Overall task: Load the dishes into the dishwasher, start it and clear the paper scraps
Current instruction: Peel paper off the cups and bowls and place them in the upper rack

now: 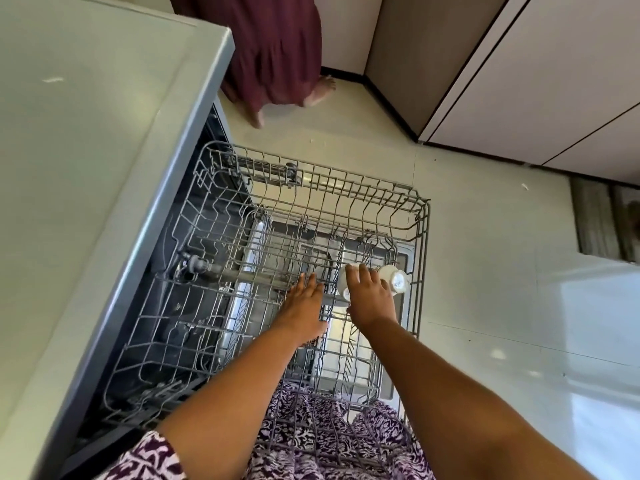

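Note:
The dishwasher's grey wire upper rack (420,216) is pulled out over the open door. Two white cups lie in its right part: one cup (396,279) on its side with a printed base showing, and a second cup (343,284) partly under my right hand. My right hand (370,292) rests on top of that second cup, fingers spread over it. My left hand (304,308) lies flat on the rack wires just left of the cups, fingers straight. Small paper scraps lie on the worktop (52,80) and on the floor (525,187).
The pale green worktop (86,168) runs along the left above the dishwasher. Another person in a maroon skirt (277,46) stands barefoot beyond the rack. Beige cabinets (519,81) line the right. Pale floor tiles (485,271) lie to the right of the rack.

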